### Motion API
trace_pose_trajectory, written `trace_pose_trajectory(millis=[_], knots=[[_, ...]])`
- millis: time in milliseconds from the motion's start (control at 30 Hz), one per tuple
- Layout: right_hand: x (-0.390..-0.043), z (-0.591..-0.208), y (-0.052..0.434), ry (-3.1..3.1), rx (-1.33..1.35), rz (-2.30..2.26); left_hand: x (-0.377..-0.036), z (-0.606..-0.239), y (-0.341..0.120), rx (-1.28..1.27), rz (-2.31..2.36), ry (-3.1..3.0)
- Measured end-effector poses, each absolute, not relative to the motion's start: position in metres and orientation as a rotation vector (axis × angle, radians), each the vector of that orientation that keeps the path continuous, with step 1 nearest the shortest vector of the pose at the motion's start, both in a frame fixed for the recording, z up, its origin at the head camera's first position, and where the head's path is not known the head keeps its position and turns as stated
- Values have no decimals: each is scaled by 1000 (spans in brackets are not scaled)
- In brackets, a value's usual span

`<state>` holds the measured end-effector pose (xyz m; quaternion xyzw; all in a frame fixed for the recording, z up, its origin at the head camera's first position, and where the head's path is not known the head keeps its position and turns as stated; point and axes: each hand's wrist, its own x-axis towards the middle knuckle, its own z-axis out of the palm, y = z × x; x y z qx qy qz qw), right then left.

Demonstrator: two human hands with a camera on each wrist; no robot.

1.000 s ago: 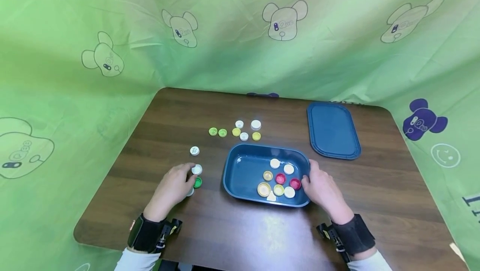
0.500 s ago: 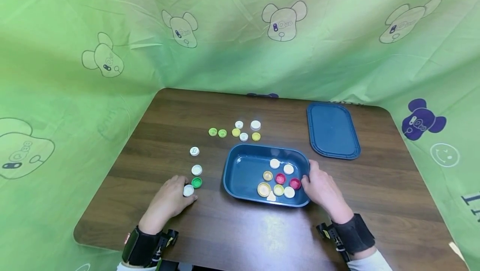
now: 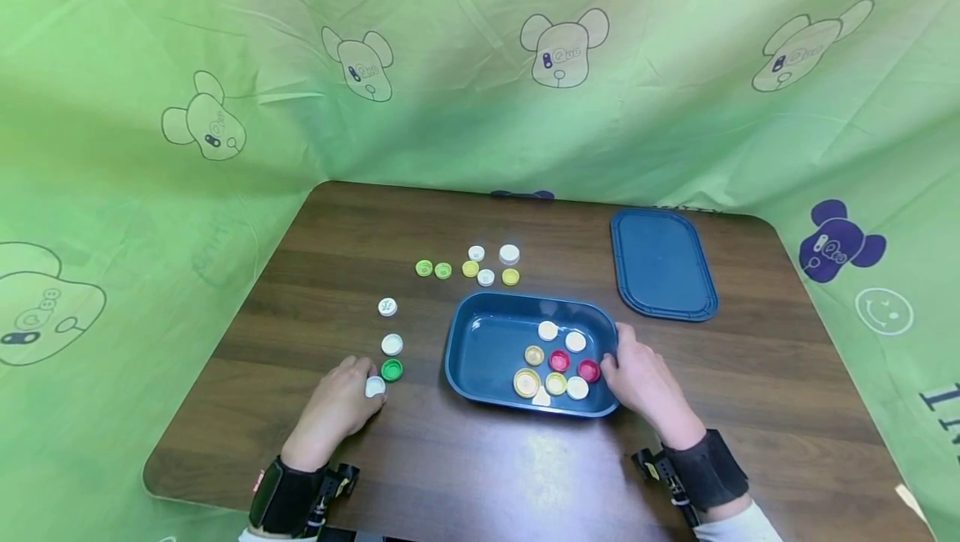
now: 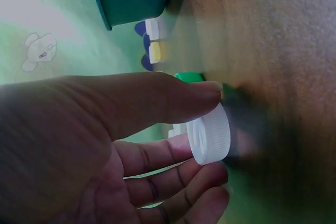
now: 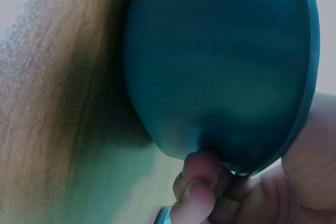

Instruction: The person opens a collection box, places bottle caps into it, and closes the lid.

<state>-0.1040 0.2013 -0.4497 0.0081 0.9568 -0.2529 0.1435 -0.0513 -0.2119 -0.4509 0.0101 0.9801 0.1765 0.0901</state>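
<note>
My left hand [image 3: 339, 398] pinches a white ribbed bottle cap [image 4: 210, 134] between thumb and fingers, low over the table at the left. In the head view a green cap [image 3: 392, 370] lies right beside that cap, with a white cap [image 3: 392, 344] just behind it. My right hand [image 3: 643, 375] grips the right end of a blue tray [image 3: 468, 388], thumb at the rim and fingers against its outer wall in the right wrist view. Several white, yellowish and red caps lie in the tray's right part, such as a red cap [image 3: 558, 360].
Behind the tray, several loose white, yellow and light green caps [image 3: 443, 271] form a group. Another white cap [image 3: 387, 307] lies at the left. A blue lid [image 3: 663, 265] rests flat at the back right of the wooden table [image 3: 262, 342]. Green printed cloth [image 3: 450, 108] hangs behind.
My left hand has moved from beside the farther white cap toward the near edge, and its thumb and fingers have closed on the nearest white cap. The right hand stays on the tray.
</note>
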Motion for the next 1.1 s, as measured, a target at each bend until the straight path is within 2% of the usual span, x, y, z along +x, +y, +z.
trace_pose_trajectory(millis=[300, 700, 1100], knots=[[-104, -450, 201, 2755, 28, -731, -52, -427, -203, 88, 593, 2984], [-103, -452, 202, 2753, 31, -751, -74, -389, -125, 480, 642, 3054], [-101, -452, 200, 2759, 60, -762, -91, -407, -74, 702, 433, 2889]])
